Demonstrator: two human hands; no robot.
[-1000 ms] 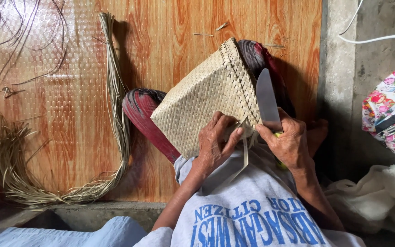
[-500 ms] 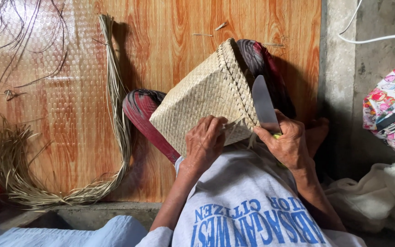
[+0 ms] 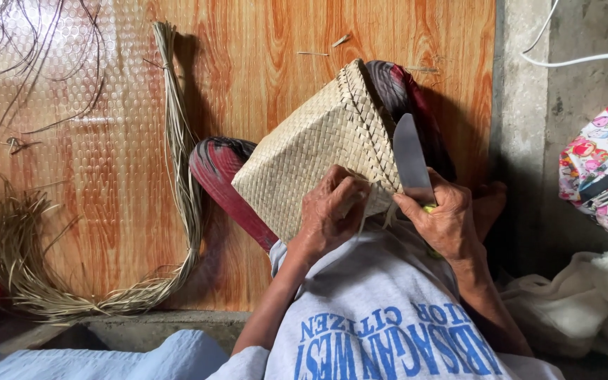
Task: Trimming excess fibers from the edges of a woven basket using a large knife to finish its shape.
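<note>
Left hand (image 3: 328,214) had shifted back onto the basket (image 3: 318,151) rim, gripping loose strands; my right hand (image 3: 445,222) held the knife (image 3: 411,158).

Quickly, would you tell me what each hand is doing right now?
Left hand: closed on the woven basket's edge strands.
Right hand: closed around a knife, blade pointing up.

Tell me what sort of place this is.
Probably a home weaving spot on the floor: a pale woven straw basket worked by hand, a long bundle of dried straw strips on wood-patterned flooring, beside a bare concrete wall.
</note>
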